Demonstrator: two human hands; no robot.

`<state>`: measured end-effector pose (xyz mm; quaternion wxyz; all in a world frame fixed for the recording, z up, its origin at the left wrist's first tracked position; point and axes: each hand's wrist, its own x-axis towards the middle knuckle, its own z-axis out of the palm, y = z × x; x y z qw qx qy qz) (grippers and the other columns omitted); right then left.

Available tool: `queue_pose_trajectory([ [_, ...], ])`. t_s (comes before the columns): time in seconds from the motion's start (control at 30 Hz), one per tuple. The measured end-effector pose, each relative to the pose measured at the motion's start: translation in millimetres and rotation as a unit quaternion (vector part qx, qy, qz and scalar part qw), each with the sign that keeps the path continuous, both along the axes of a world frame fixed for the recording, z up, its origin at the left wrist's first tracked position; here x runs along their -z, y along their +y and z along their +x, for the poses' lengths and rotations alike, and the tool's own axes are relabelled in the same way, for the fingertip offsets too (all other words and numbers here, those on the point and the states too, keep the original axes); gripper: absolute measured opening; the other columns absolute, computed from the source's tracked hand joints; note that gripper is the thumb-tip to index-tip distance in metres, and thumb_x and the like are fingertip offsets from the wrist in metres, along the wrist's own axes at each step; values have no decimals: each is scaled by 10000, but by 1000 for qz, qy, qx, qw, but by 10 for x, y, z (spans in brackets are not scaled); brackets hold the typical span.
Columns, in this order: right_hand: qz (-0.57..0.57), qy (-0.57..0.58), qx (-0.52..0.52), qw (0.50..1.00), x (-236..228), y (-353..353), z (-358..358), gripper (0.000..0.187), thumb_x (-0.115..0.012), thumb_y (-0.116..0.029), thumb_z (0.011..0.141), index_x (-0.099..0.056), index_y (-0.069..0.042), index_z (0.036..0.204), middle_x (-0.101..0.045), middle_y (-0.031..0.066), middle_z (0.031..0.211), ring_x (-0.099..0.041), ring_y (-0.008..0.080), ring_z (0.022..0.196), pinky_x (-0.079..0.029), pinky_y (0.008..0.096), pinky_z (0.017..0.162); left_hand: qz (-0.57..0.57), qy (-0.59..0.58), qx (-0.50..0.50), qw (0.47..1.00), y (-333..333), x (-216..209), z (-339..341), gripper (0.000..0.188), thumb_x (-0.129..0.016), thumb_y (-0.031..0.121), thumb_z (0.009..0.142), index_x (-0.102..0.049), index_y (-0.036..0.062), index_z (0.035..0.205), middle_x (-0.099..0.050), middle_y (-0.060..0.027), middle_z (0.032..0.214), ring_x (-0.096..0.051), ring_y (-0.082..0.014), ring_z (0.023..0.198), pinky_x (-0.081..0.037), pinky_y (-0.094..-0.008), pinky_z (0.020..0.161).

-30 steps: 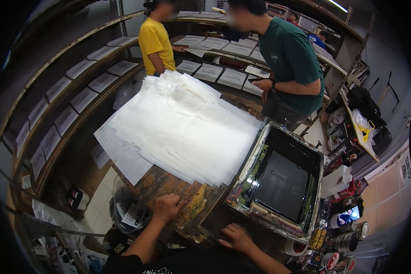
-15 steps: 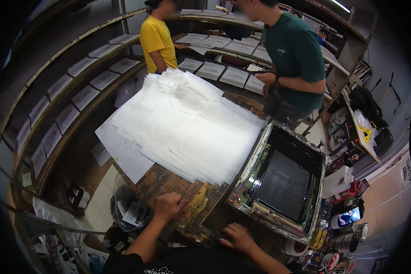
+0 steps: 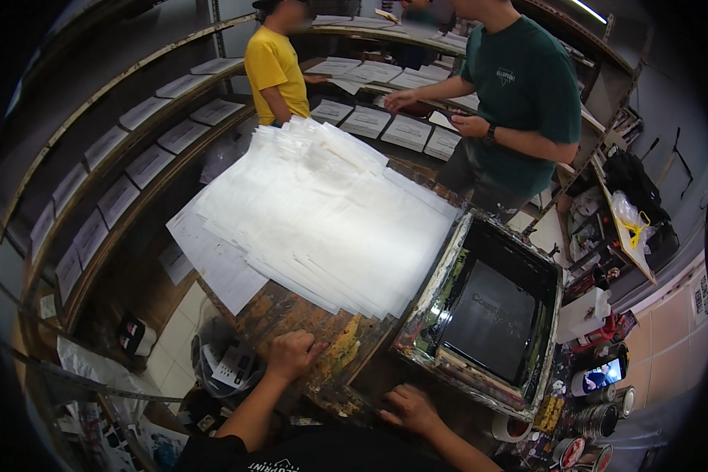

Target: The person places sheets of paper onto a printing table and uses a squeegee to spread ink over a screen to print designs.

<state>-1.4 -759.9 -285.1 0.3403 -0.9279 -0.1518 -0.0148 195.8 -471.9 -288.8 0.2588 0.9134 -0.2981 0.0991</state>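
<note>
My left hand [image 3: 293,355] rests on the near edge of a paint-stained wooden table [image 3: 271,315], its fingers loosely bent, thumb out to the side, holding nothing. My right hand [image 3: 409,407] lies at the same near edge farther right, fingers apart and also without anything in them. Just beyond it stands a screen printing frame [image 3: 423,330], its rim crusted with paint. Dark ink covers the mesh [image 3: 492,311], and a wooden-handled squeegee [image 3: 476,377] lies along its near side. Left of the frame spreads a thick, uneven stack of white translucent sheets [image 3: 346,220].
Curved racks [image 3: 126,189] hold rows of printed sheets at the left and back. Two people stand beyond the table, one in a yellow shirt [image 3: 275,71], one in a green shirt [image 3: 523,86]. Ink cans [image 3: 598,417] and a lit phone [image 3: 602,376] crowd the right side; a bin [image 3: 224,358] stands lower left.
The person in green has shifted right and now stretches one arm out to the left over the back racks. My hands stay where they were; the view has shifted slightly.
</note>
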Motion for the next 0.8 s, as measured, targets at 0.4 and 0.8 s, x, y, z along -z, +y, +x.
queue_pose_trajectory([
  [0.4, -6, -5, 2, 1000, -17, 5, 2, 322, -834, -336, 890, -685, -98, 1046, -640, 96, 959, -653, 319, 925, -556, 443, 793, -2, -3, 2, 1000, 7, 28, 2, 529, -657, 514, 1010, -557, 99, 699, -583, -108, 707, -657, -360, 681, -524, -491, 606],
  [0.8, -11, -11, 5, 1000, -2, 6, -2, 318, -839, -336, 882, -685, -97, 1023, -634, 93, 934, -654, 317, 909, -556, 440, 778, 7, 3, 2, 1000, 4, 29, 11, 545, -654, 515, 1014, -538, 96, 686, -569, -111, 691, -644, -361, 651, -515, -490, 587],
])
